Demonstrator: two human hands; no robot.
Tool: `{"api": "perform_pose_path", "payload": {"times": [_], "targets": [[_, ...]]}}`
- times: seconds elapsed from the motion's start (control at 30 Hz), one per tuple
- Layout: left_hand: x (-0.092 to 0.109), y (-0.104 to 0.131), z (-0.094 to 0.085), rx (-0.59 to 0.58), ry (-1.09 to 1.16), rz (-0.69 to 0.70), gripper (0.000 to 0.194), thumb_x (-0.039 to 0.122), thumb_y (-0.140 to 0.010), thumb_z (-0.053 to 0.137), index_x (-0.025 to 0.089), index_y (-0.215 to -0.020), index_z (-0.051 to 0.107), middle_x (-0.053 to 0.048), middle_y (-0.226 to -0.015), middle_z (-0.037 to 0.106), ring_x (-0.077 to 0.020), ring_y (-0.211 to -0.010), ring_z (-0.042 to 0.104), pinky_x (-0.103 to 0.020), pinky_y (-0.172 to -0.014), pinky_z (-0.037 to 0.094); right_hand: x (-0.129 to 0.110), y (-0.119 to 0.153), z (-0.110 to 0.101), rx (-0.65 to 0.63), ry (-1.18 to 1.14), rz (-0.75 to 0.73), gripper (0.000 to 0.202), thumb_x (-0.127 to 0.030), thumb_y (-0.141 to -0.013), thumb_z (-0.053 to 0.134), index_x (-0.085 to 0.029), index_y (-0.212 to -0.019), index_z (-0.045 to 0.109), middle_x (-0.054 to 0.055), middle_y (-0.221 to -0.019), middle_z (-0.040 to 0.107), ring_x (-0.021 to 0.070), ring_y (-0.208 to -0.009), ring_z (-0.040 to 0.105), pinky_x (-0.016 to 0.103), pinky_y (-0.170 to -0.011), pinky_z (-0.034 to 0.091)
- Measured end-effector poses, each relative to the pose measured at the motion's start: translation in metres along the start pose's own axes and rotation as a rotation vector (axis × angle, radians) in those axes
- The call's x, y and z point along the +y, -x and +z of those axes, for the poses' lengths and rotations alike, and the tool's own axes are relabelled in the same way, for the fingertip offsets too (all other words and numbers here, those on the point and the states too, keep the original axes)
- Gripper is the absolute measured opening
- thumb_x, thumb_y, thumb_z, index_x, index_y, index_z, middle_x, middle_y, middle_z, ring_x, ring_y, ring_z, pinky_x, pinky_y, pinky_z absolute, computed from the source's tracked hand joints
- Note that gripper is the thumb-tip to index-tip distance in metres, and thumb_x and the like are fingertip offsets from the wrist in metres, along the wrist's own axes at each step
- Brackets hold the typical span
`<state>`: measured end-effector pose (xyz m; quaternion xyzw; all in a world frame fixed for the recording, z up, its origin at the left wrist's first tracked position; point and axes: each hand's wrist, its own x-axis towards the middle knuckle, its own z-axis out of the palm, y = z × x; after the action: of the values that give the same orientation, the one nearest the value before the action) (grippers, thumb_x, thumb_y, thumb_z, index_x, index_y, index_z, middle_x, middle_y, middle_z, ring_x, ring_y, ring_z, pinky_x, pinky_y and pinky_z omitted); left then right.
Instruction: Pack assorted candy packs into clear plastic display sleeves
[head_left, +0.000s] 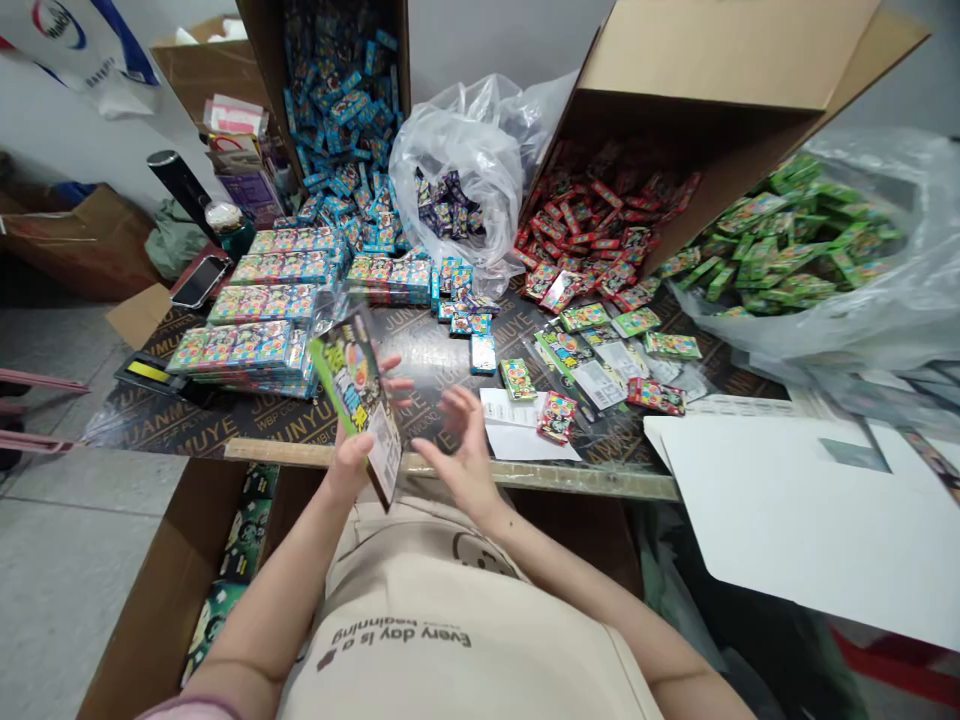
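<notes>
Upright and tilted near the table's front edge, a flat printed package (360,400) with green and black print is in my left hand (354,455), its thumb on the front. My right hand (463,455) is just to the right of the package, fingers spread, touching nothing. On the table beyond it lie a blue small box (483,354), a green small box (517,380) and a red small box (556,416), the last two partly on white paper (517,442). Further right are more flat printed packages (581,365).
Stacks of wrapped small boxes (240,345) stand at the left by a phone (201,281). Behind are a carton of blue boxes (337,110), a plastic bag (457,150), a carton of red boxes (705,50) and a bag of green boxes (810,240). White sheets (810,510) overhang at right.
</notes>
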<state>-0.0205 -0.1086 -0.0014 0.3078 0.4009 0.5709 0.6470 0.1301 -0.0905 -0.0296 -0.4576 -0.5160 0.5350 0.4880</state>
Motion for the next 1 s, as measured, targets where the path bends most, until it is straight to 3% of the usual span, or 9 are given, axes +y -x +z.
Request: {"api": "perform_pose_path", "payload": {"times": [0.07, 0.13, 0.27, 0.4, 0.57, 0.77, 0.83, 0.93, 1.0], "targets": [[-0.004, -0.003, -0.005, -0.08, -0.131, 0.069, 0.07, 0.061, -0.06, 0.071, 0.019, -0.115, 0.066, -0.012, -0.127, 0.06, -0.0347, -0.116, 0.055, -0.041, -0.095, 0.045, -0.009, -0.01, -0.012, 0.064, 0.234, -0.284, 0.057, -0.036, -0.074, 0.074, -0.025, -0.123, 0.048, 0.01, -0.127, 0.055, 0.024, -0.119, 0.052, 0.045, -0.102, 0.042], [-0.011, -0.004, -0.007, -0.208, -0.263, 0.018, 0.059, 0.054, -0.065, 0.071, 0.018, -0.112, 0.068, -0.011, -0.123, 0.063, -0.0317, -0.109, 0.057, -0.036, -0.087, 0.048, -0.019, -0.02, -0.022, -0.001, 0.365, -0.466, 0.041, -0.037, -0.08, 0.069, -0.025, -0.116, 0.055, 0.009, -0.116, 0.06, 0.0251, -0.112, 0.055, 0.045, -0.098, 0.043], [-0.023, -0.002, -0.013, -0.313, -0.342, -0.079, 0.055, 0.048, -0.071, 0.069, 0.019, -0.117, 0.066, -0.009, -0.115, 0.065, -0.0273, -0.102, 0.058, -0.032, -0.081, 0.047, -0.032, -0.034, -0.033, -0.197, 0.47, -0.609, 0.023, -0.037, -0.081, 0.069, -0.024, -0.097, 0.059, 0.005, -0.092, 0.065, 0.0231, -0.091, 0.059, 0.04, -0.083, 0.048], [-0.023, -0.001, -0.021, -0.295, -0.348, -0.113, 0.068, 0.044, -0.066, 0.074, 0.021, -0.128, 0.06, -0.01, -0.123, 0.062, -0.0272, -0.102, 0.057, -0.033, -0.084, 0.046, -0.033, -0.043, -0.036, -0.09, 0.444, -0.563, 0.028, -0.038, -0.081, 0.069, -0.023, -0.101, 0.058, 0.006, -0.099, 0.064, 0.0223, -0.094, 0.059, 0.038, -0.084, 0.047], [-0.016, -0.002, -0.022, -0.314, -0.314, -0.143, 0.059, 0.051, -0.068, 0.069, 0.02, -0.119, 0.067, -0.01, -0.12, 0.064, -0.029, -0.102, 0.058, -0.032, -0.079, 0.046, -0.03, -0.048, -0.037, -0.301, 0.45, -0.494, 0.022, -0.04, -0.078, 0.073, -0.022, -0.079, 0.062, 0.003, -0.084, 0.061, 0.02, -0.085, 0.059, 0.036, -0.08, 0.048], [-0.013, -0.002, -0.016, -0.293, -0.313, -0.144, 0.057, 0.062, -0.068, 0.066, 0.017, -0.102, 0.074, -0.013, -0.115, 0.067, -0.0298, -0.098, 0.06, -0.032, -0.074, 0.043, -0.02, -0.044, -0.032, -0.08, 0.338, -0.487, 0.032, -0.035, -0.078, 0.073, -0.023, -0.104, 0.059, 0.005, -0.101, 0.063, 0.0209, -0.097, 0.059, 0.037, -0.087, 0.047], [-0.017, -0.003, -0.017, -0.299, -0.322, -0.156, 0.055, 0.06, -0.068, 0.066, 0.016, -0.1, 0.074, -0.012, -0.111, 0.068, -0.0292, -0.097, 0.06, -0.033, -0.077, 0.043, -0.018, -0.043, -0.031, -0.107, 0.325, -0.435, 0.033, -0.037, -0.077, 0.073, -0.023, -0.102, 0.059, 0.002, -0.092, 0.063, 0.0187, -0.086, 0.06, 0.034, -0.08, 0.048], [-0.023, -0.004, -0.018, -0.281, -0.284, -0.198, 0.056, 0.056, -0.067, 0.069, 0.016, -0.106, 0.073, -0.011, -0.105, 0.071, -0.0277, -0.093, 0.062, -0.034, -0.079, 0.044, -0.022, -0.045, -0.031, -0.181, 0.385, -0.451, 0.026, -0.04, -0.074, 0.076, -0.021, -0.083, 0.06, 0.0, -0.076, 0.06, 0.0164, -0.072, 0.056, 0.032, -0.071, 0.046], [-0.024, -0.004, -0.018, -0.271, -0.23, -0.198, 0.062, 0.052, -0.064, 0.073, 0.016, -0.114, 0.07, -0.011, -0.108, 0.071, -0.0289, -0.098, 0.062, -0.036, -0.086, 0.044, -0.027, -0.047, -0.034, -0.318, 0.435, -0.512, 0.027, -0.042, -0.072, 0.077, -0.021, -0.071, 0.061, 0.001, -0.071, 0.061, 0.0175, -0.072, 0.056, 0.033, -0.073, 0.046]]}}
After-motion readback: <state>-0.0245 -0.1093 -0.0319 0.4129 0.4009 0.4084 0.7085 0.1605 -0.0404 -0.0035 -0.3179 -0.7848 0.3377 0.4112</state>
